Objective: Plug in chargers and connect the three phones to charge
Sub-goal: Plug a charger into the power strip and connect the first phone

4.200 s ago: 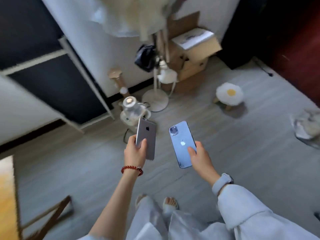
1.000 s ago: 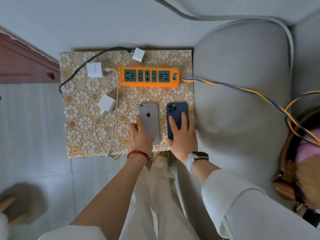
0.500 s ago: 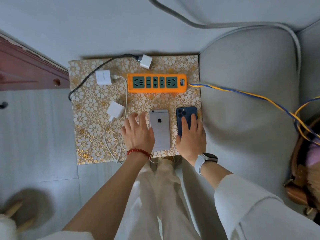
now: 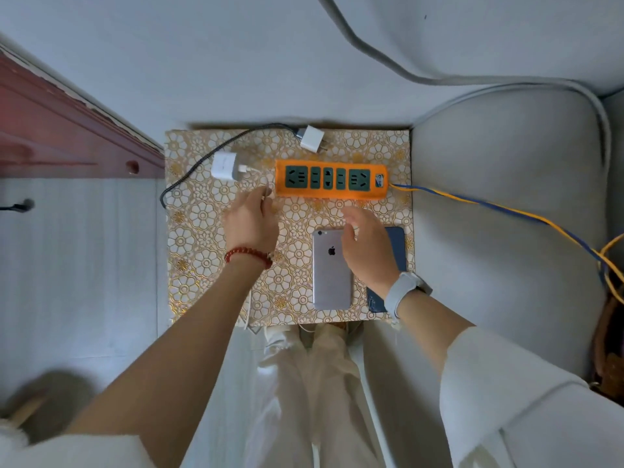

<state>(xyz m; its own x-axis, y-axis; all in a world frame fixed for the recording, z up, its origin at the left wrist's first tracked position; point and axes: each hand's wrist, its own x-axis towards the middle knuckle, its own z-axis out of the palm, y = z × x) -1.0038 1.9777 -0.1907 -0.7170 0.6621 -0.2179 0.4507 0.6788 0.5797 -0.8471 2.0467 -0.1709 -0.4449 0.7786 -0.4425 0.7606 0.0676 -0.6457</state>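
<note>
While the silver phone (image 4: 331, 270) lies face down near the front edge of the small patterned table (image 4: 202, 265), the dark blue phone (image 4: 395, 244) sits just beside it at the right edge. Above them, the right hand (image 4: 368, 246) hovers with fingers relaxed and apart. The left hand (image 4: 251, 221) reaches toward the orange power strip (image 4: 331, 179); it may be pinching a white cable, though blur hides this. Two white chargers (image 4: 224, 166) (image 4: 312, 139) lie unplugged by the back edge.

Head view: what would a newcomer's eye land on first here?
The orange power strip at the far side of the gold-patterned mat, every socket bare. Nearer, the silver phone lies face down beside a blue phone, with both hands above the mat.
</note>
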